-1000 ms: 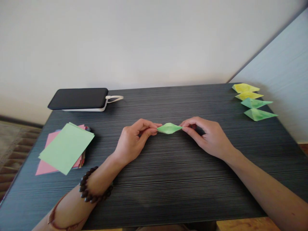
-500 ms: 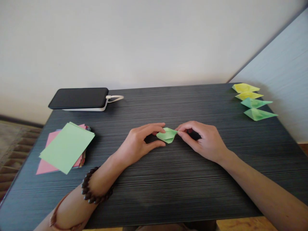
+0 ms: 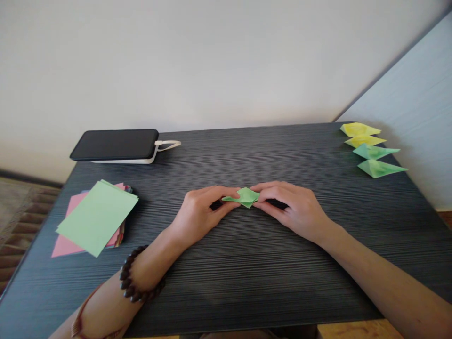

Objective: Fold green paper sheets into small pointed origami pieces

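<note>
A small folded piece of light green paper (image 3: 247,197) is held between my two hands, over the middle of the dark table. My left hand (image 3: 203,211) pinches its left end between thumb and fingers, and a pointed tip sticks out toward the palm. On the other side, my right hand (image 3: 294,205) has thumb and fingertips closed on the right end, hiding that corner. The diamond-shaped middle with its creases shows between the fingertips.
On the left lies a stack of green and pink paper sheets (image 3: 99,219). Behind it a black phone (image 3: 115,144) rests on a white block with a short white cable (image 3: 169,145). Yellow folded papers (image 3: 360,129) and green folded papers (image 3: 381,168) line the right edge of the dark table (image 3: 226,273).
The green folded paper has been turned between my hands. My left fingers, loosely around it before, now pinch its left end, and my right fingers grip further onto the right side.
</note>
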Motion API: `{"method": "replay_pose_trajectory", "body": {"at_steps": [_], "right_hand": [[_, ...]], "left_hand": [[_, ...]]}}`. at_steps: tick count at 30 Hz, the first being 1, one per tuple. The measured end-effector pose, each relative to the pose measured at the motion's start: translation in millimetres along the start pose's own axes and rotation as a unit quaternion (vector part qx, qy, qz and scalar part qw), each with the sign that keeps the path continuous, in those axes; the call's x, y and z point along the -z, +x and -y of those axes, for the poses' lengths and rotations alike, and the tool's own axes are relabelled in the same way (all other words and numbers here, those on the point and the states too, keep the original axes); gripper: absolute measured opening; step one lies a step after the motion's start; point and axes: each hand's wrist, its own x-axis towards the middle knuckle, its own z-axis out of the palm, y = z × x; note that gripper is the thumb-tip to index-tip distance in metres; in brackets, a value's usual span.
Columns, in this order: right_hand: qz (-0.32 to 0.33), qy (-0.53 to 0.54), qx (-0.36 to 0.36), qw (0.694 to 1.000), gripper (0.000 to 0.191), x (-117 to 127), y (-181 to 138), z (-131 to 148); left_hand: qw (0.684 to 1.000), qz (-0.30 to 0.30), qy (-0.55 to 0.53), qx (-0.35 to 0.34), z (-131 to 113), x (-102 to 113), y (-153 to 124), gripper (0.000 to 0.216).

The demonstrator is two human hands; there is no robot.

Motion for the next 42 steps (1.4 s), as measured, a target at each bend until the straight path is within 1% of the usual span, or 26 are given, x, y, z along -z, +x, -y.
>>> {"method": "replay_pose_trajectory", "body": {"at_steps": [2, 4, 7, 9, 12, 15, 17, 20, 24, 27, 32, 36, 39, 42], "right_hand": [[-0.001, -0.007, 0.001, 1.0, 0.007, 0.8, -0.5, -0.7], [0.004, -0.015, 0.003, 1.0, 0.009, 1.1, -1.0, -0.7], [0.024, -0.037, 0.006, 0.999, 0.013, 0.1, -1.3, 0.5], [0.036, -0.05, 0.007, 0.998, 0.009, -0.9, -1.4, 1.2], [0.034, -0.047, -0.006, 0.998, 0.004, -1.1, -1.4, 1.2], [0.024, -0.04, -0.022, 0.999, 0.003, 0.4, -1.2, 0.5], [0.025, -0.042, -0.022, 0.999, 0.004, 1.4, -1.2, 0.8], [0.024, -0.059, -0.007, 0.998, 0.005, 1.0, -1.2, 3.8], [0.014, -0.093, 0.019, 0.995, 0.007, -1.9, -1.3, 9.8], [0.014, -0.111, 0.022, 0.993, 0.008, -3.0, -1.5, 11.9], [0.012, -0.131, 0.023, 0.991, 0.009, -3.7, -2.7, 11.5], [0.022, -0.121, 0.023, 0.992, 0.012, -5.8, -3.6, 10.8], [0.024, -0.118, 0.026, 0.992, 0.012, -7.3, -4.4, 10.5], [0.02, -0.12, 0.035, 0.992, 0.012, -8.1, -5.2, 10.2]], "left_hand": [[1.0, -0.005, 0.0, -0.004, -0.1, -0.5, -0.3, 0.015], [1.0, -0.004, -0.005, -0.011, 0.7, -0.9, -0.7, 0.014], [1.0, 0.01, -0.012, -0.021, 2.6, -1.0, -1.1, 0.008], [0.999, 0.021, -0.013, -0.023, 3.2, -0.8, -1.1, 0.005], [0.999, 0.024, -0.02, -0.014, 2.6, 0.0, -0.6, 0.005], [0.999, 0.024, -0.026, 0.003, 1.9, 0.7, 0.2, 0.004], [0.999, 0.024, -0.022, -0.001, 1.5, 1.1, 0.6, 0.005], [0.999, 0.026, -0.006, -0.023, -0.3, 1.8, 0.8, 0.005], [0.998, 0.029, 0.018, -0.045, -5.1, 1.7, 1.0, 0.012], [0.997, 0.041, 0.042, -0.052, -7.1, 1.3, 2.4, 0.018], [0.992, 0.082, 0.098, -0.014, -11.3, 1.9, 5.6, 0.023], [0.982, 0.103, 0.156, 0.03, -21.1, 0.6, 6.6, 0.023], [0.969, 0.119, 0.209, 0.05, -31.3, -1.5, 8.1, 0.022], [0.949, 0.142, 0.271, 0.074, -42.6, -4.1, 12.5, 0.019]]}}
